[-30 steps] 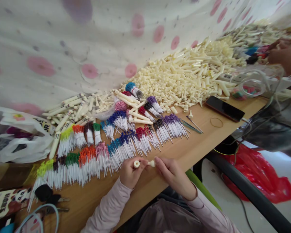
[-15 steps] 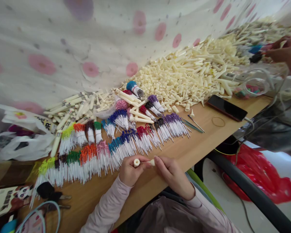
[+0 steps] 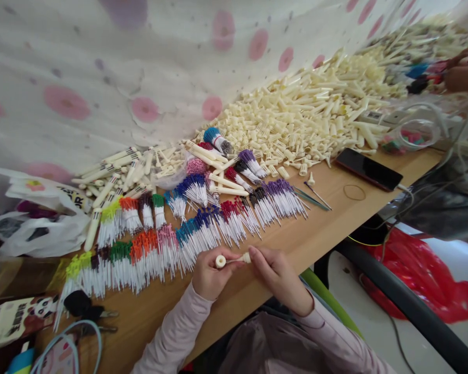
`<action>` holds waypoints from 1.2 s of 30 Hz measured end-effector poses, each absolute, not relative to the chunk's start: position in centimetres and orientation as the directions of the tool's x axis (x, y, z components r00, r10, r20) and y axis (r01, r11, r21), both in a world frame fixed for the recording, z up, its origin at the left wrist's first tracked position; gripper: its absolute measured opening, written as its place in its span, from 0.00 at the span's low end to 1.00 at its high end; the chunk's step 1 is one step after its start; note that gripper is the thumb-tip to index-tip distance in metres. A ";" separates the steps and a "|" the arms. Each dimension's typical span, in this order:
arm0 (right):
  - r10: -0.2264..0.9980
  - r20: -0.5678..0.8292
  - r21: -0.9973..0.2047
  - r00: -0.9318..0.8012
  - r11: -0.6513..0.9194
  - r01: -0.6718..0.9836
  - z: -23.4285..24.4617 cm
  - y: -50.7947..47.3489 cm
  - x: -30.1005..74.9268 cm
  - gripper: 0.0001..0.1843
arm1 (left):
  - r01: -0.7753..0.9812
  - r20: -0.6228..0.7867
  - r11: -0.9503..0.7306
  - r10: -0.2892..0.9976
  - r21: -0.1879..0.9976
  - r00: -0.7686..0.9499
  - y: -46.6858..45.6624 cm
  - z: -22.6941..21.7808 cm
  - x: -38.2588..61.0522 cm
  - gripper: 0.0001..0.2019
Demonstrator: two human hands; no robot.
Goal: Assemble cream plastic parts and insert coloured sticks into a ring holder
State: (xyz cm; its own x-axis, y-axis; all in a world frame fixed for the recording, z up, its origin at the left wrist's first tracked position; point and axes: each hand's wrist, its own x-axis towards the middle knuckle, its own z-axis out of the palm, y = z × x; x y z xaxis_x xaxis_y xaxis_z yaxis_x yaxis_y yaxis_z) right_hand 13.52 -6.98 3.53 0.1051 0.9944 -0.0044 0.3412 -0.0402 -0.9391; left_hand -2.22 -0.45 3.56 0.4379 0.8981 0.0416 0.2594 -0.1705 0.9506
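Observation:
My left hand (image 3: 209, 278) is closed around a cream plastic pen barrel (image 3: 220, 261), whose round end with a hole faces me; the rest of it is hidden in the fingers. My right hand (image 3: 283, 278) pinches a small cream plastic pen part (image 3: 246, 257) with a ridged end. A thin piece spans the short gap between the hands. Just beyond them, pen refills (image 3: 218, 228) with coloured tips lie in rows sorted by colour. Behind these, a few assembled cream pens (image 3: 229, 184) rest on bundled refills.
A large heap of cream pen parts (image 3: 296, 119) lines the wall. To the right are a phone (image 3: 368, 169), a rubber band (image 3: 354, 192) and tweezers (image 3: 312, 198). Keys (image 3: 89, 311) and a white plastic bag (image 3: 42, 223) lie left. Another person's hand (image 3: 466, 78) is at far right.
The view has shifted slightly. Both my hands keep nearly the same pose and hold the same parts. The other person's hand sits nearer the right edge.

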 end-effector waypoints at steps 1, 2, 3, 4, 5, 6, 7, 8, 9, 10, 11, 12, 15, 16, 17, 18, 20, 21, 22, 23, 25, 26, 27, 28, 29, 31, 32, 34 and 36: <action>0.994 -0.017 -0.945 0.108 -0.051 0.322 3.4 -6.9 13.5 0.25 | 0.263 0.036 -0.162 0.903 0.951 0.428 -0.5 3.6 -2.2 0.14; 0.995 -0.019 -0.949 0.102 -0.051 0.313 3.4 -6.9 13.6 0.25 | 0.259 0.004 -0.131 0.899 0.957 0.439 -0.5 3.6 -2.3 0.15; 0.996 -0.009 -0.948 0.087 -0.036 0.317 3.5 -6.9 13.7 0.25 | 0.250 -0.048 -0.079 0.884 0.965 0.464 -0.4 3.7 -2.3 0.17; 0.998 0.015 -0.943 0.067 -0.008 0.333 3.5 -6.9 13.9 0.25 | 0.235 -0.104 -0.020 0.858 0.972 0.503 -0.3 3.8 -2.3 0.19; 0.998 0.045 -0.935 0.042 0.027 0.354 3.7 -6.9 14.0 0.24 | 0.222 -0.152 0.032 0.820 0.974 0.551 -0.1 3.9 -2.3 0.21; 0.997 0.073 -0.924 0.019 0.060 0.377 3.8 -6.9 14.2 0.24 | 0.214 -0.183 0.065 0.780 0.975 0.598 0.0 4.1 -2.3 0.23; 0.996 0.093 -0.914 0.006 0.083 0.398 3.9 -7.0 14.2 0.23 | 0.214 -0.193 0.071 0.752 0.974 0.630 0.0 4.2 -2.3 0.24; 0.995 0.103 -0.905 0.006 0.091 0.415 4.0 -7.0 14.2 0.23 | 0.221 -0.177 0.041 0.751 0.974 0.637 0.1 4.2 -2.3 0.24; 0.995 0.101 -0.901 0.018 0.083 0.427 4.1 -7.0 14.2 0.23 | 0.236 -0.135 -0.020 0.771 0.971 0.622 0.0 4.3 -2.3 0.22; 0.995 0.089 -0.900 0.039 0.064 0.431 4.1 -7.0 14.1 0.23 | 0.255 -0.068 -0.106 0.806 0.961 0.589 -0.1 4.2 -2.2 0.20; 0.995 0.072 -0.903 0.062 0.039 0.429 4.1 -7.0 14.0 0.23 | 0.276 0.014 -0.196 0.836 0.941 0.548 -0.3 4.1 -2.2 0.18; 0.995 0.056 -0.908 0.084 0.016 0.419 4.0 -7.1 13.9 0.24 | 0.296 0.091 -0.274 0.855 0.915 0.511 -0.5 4.0 -2.3 0.15; 0.995 0.042 -0.918 0.095 0.001 0.396 3.8 -7.2 14.1 0.25 | 0.320 0.111 -0.296 0.866 0.900 0.488 -0.8 3.6 -2.4 0.13; 0.996 0.053 -0.915 0.078 0.018 0.403 3.8 -7.2 14.2 0.25 | 0.307 0.034 -0.221 0.857 0.926 0.515 -0.8 3.5 -2.4 0.15; 0.996 0.070 -0.907 0.051 0.042 0.418 3.9 -7.3 14.4 0.24 | 0.284 -0.062 -0.119 0.829 0.951 0.556 -0.7 3.5 -2.4 0.18; 0.996 0.087 -0.894 0.016 0.071 0.442 4.0 -7.5 14.6 0.24 | 0.259 -0.153 -0.011 0.782 0.966 0.605 -0.6 3.5 -2.4 0.21; 0.993 0.109 -0.861 -0.044 0.116 0.495 4.2 -7.7 14.7 0.23 | 0.216 -0.255 0.145 0.687 0.966 0.680 -0.3 3.7 -2.3 0.24; 0.992 0.111 -0.847 -0.059 0.125 0.516 4.3 -7.8 14.7 0.22 | 0.201 -0.263 0.171 0.673 0.965 0.692 -0.3 3.8 -2.3 0.24; 0.992 0.110 -0.839 -0.059 0.124 0.530 4.3 -7.8 14.6 0.22 | 0.188 -0.248 0.163 0.684 0.969 0.686 -0.3 3.9 -2.2 0.23; 0.993 0.107 -0.837 -0.043 0.113 0.535 4.3 -7.8 14.4 0.22 | 0.180 -0.216 0.127 0.716 0.975 0.664 -0.4 4.1 -2.2 0.21; 0.996 0.091 -0.850 0.016 0.069 0.523 4.2 -7.6 13.9 0.23 | 0.193 -0.104 -0.015 0.801 0.981 0.590 -0.7 4.3 -2.1 0.18; 0.996 0.080 -0.861 0.046 0.046 0.507 4.1 -7.5 13.7 0.23 | 0.216 -0.033 -0.105 0.833 0.971 0.553 -0.9 4.4 -2.2 0.16; 0.995 0.071 -0.873 0.069 0.029 0.487 4.1 -7.4 13.6 0.23 | 0.244 0.034 -0.186 0.854 0.952 0.519 -1.1 4.5 -2.2 0.15; 0.994 0.068 -0.883 0.083 0.021 0.468 4.0 -7.3 13.5 0.24 | 0.271 0.081 -0.242 0.865 0.932 0.495 -1.1 4.5 -2.2 0.13; 0.994 0.070 -0.890 0.082 0.025 0.456 4.0 -7.2 13.6 0.24 | 0.285 0.091 -0.255 0.871 0.924 0.483 -1.2 4.5 -2.3 0.13; 0.994 0.098 -0.878 0.040 0.068 0.474 4.1 -7.3 14.0 0.23 | 0.256 -0.028 -0.125 0.852 0.959 0.523 -1.0 4.4 -2.3 0.15; 0.993 0.116 -0.858 0.004 0.098 0.505 4.2 -7.4 14.3 0.22 | 0.228 -0.136 0.002 0.809 0.974 0.572 -0.9 4.3 -2.3 0.18; 0.987 0.144 -0.803 -0.064 0.155 0.576 4.3 -7.7 14.7 0.22 | 0.184 -0.315 0.262 0.665 0.947 0.677 -0.6 3.9 -2.2 0.24; 0.984 0.152 -0.772 -0.089 0.175 0.611 4.3 -7.9 14.8 0.21 | 0.164 -0.389 0.407 0.565 0.899 0.727 -0.5 3.7 -2.1 0.26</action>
